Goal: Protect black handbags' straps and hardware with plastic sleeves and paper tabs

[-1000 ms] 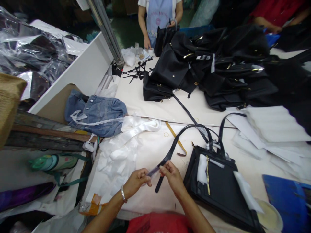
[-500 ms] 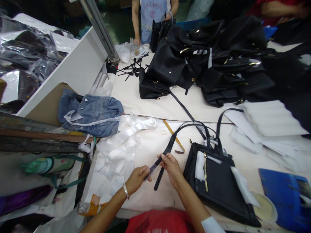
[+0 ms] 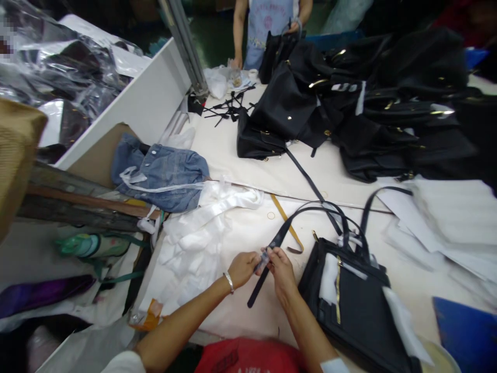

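My left hand (image 3: 245, 268) pinches a small clear plastic piece (image 3: 262, 262) at the strap, a bracelet on its wrist. Close beside it, almost touching, my right hand (image 3: 280, 267) has its fingers closed on the black strap (image 3: 286, 226). The strap's loose end hangs below the hands over the white table. From the hands the strap curves up and right toward a black handbag (image 3: 363, 305), which lies on the table with a gold zipper and white wrapping on it. A yellow-brown strip (image 3: 286, 221) lies behind my hands.
Black bags (image 3: 279, 109) are piled at the back, with a person (image 3: 267, 31) behind them. A denim bundle (image 3: 171, 173) and white tape (image 3: 202, 228) lie left. White foam sheets (image 3: 454, 212) and a blue item (image 3: 464, 331) are on the right.
My left hand has moved up and right, close to my right hand. The plastic piece is now bunched between them. The view has shifted, so the surroundings sit further right.
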### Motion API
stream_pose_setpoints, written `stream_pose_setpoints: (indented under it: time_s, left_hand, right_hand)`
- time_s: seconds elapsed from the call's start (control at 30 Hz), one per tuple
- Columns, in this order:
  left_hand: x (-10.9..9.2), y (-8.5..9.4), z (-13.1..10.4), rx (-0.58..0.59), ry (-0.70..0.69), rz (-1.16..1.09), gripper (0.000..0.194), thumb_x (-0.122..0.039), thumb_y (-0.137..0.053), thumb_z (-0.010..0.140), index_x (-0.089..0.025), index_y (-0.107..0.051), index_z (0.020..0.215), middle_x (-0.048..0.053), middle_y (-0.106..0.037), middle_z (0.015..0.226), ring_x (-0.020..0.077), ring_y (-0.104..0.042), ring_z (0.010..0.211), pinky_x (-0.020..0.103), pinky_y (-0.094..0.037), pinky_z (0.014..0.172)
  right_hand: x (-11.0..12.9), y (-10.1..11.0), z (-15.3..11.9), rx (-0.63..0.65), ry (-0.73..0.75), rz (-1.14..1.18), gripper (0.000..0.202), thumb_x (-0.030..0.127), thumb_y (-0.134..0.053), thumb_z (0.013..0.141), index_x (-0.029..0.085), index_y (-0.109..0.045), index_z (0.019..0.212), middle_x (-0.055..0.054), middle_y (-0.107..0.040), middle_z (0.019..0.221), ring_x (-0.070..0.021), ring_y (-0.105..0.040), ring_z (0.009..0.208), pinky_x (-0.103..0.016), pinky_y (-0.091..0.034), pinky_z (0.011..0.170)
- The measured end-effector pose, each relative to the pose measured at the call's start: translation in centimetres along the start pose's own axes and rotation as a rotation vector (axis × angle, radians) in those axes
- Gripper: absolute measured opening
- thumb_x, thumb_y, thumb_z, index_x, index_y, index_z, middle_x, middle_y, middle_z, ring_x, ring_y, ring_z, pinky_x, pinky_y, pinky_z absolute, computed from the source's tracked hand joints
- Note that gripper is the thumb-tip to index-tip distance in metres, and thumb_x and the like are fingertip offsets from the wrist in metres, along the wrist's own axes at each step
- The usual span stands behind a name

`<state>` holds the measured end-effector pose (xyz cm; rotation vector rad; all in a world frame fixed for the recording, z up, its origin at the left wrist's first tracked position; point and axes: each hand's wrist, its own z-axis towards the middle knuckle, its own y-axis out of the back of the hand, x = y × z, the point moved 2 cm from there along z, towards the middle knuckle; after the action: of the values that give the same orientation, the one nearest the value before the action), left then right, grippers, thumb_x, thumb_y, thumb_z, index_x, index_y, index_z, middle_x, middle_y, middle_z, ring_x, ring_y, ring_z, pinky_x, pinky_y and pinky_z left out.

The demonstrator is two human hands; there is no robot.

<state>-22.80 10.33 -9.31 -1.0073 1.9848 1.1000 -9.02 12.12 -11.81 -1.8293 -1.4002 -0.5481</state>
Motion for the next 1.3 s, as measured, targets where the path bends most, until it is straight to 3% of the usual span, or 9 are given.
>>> stream_pose_setpoints:
  time_s: [0.17, 0.3, 0.43, 0.6, 0.7, 0.8, 0.97, 1.1, 1.3]
  left_hand:
    - [-0.1, -1.2, 2.5, -0.097, 0.004, 0.050, 0.039, -0.040, -0.037, 0.089, -0.019, -0.062, 0.068, 0.004, -0.063, 0.061, 0.0167, -0.055, 0.060, 0.028, -0.039, 0.062]
    - [-0.4, -0.9, 3.0, -0.191, -0.055, 0.049, 0.028, -0.035, -0.042, 0.088, -0.020, -0.062, 0.098, 0.008, -0.066, 0.091, 0.0202, -0.058, 0.085, 0.032, -0.043, 0.077]
    - [2.6, 2.6, -2.4, -0.515, -0.071, 0.052, 0.034, -0.028, -0.034, 0.091, -0.021, -0.048, 0.121, 0.009, -0.056, 0.118, 0.0195, -0.051, 0.108, 0.033, -0.039, 0.095]
    - [11.0, 8.8, -12.8, -0.913, 0.273, 0.307, 0.033, -0.023, -0.033, 0.090, -0.017, -0.044, 0.121, 0.013, -0.046, 0.123, 0.0238, -0.041, 0.120, 0.038, -0.033, 0.103]
    - [14.4, 11.5, -14.9, -0.857, 0.369, 0.432, 0.041, -0.020, -0.042, 0.085, -0.015, -0.040, 0.126, 0.014, -0.043, 0.127, 0.0262, -0.038, 0.123, 0.042, -0.030, 0.105]
    - [15.3, 13.1, -13.8, -0.766, 0.320, 0.426, 0.046, -0.021, -0.056, 0.078, -0.017, -0.046, 0.122, 0.012, -0.051, 0.119, 0.0254, -0.047, 0.113, 0.040, -0.035, 0.100]
    - [13.7, 14.9, -10.1, -0.710, 0.267, 0.378, 0.071, -0.037, -0.063, 0.074, -0.016, -0.031, 0.135, 0.014, -0.041, 0.134, 0.0246, -0.044, 0.119, 0.037, -0.034, 0.100]
    - [12.1, 15.4, -8.6, -0.626, 0.302, 0.350, 0.045, -0.045, -0.062, 0.074, -0.016, -0.057, 0.107, 0.014, -0.062, 0.101, 0.0296, -0.052, 0.109, 0.041, -0.036, 0.093]
    - [10.2, 15.1, -8.5, -0.568, 0.272, 0.243, 0.042, -0.052, -0.058, 0.076, -0.015, -0.060, 0.096, 0.014, -0.066, 0.090, 0.0318, -0.056, 0.102, 0.044, -0.033, 0.092]
  right_hand:
    - [-1.5, 1.0, -0.3, -0.005, -0.045, -0.105, 0.031, 0.049, -0.060, 0.076, 0.021, -0.055, 0.088, 0.000, -0.064, 0.077, -0.0181, -0.062, 0.073, -0.033, -0.051, 0.072]
    - [-2.8, 1.9, -1.7, -0.140, 0.157, -0.423, 0.040, 0.053, -0.054, 0.079, 0.022, -0.052, 0.105, -0.005, -0.065, 0.095, -0.0216, -0.063, 0.081, -0.034, -0.050, 0.070]
    - [-5.1, 0.8, -4.0, 0.190, 0.149, -0.857, 0.034, 0.054, -0.045, 0.083, 0.023, -0.055, 0.079, -0.003, -0.065, 0.071, -0.0205, -0.060, 0.063, -0.031, -0.044, 0.061]
    - [-7.8, -0.4, -4.5, 0.412, 0.187, -1.188, 0.032, 0.050, -0.040, 0.086, 0.024, -0.049, 0.069, 0.000, -0.060, 0.059, -0.0193, -0.057, 0.059, -0.027, -0.035, 0.057]
    - [-9.3, -0.6, -4.0, 0.478, 0.197, -1.325, 0.032, 0.047, -0.038, 0.087, 0.023, -0.048, 0.067, -0.001, -0.060, 0.060, -0.0186, -0.056, 0.059, -0.026, -0.032, 0.055]
    - [-10.3, -0.4, -3.7, 0.505, 0.228, -1.399, 0.031, 0.045, -0.038, 0.087, 0.023, -0.049, 0.069, -0.001, -0.060, 0.060, -0.0180, -0.055, 0.058, -0.026, -0.031, 0.055]
    - [-10.7, -0.2, -3.9, 0.484, 0.248, -1.392, 0.031, 0.047, -0.039, 0.086, 0.023, -0.050, 0.069, 0.000, -0.060, 0.061, -0.0187, -0.056, 0.059, -0.025, -0.032, 0.054]
    - [-10.5, -0.2, -4.3, 0.487, 0.247, -1.334, 0.031, 0.047, -0.038, 0.087, 0.024, -0.050, 0.069, 0.001, -0.060, 0.057, -0.0184, -0.057, 0.057, -0.026, -0.034, 0.055]
    - [-10.6, 0.3, -4.6, 0.469, 0.219, -1.212, 0.034, 0.048, -0.034, 0.089, 0.024, -0.048, 0.069, 0.003, -0.059, 0.054, -0.0166, -0.057, 0.052, -0.025, -0.034, 0.053]
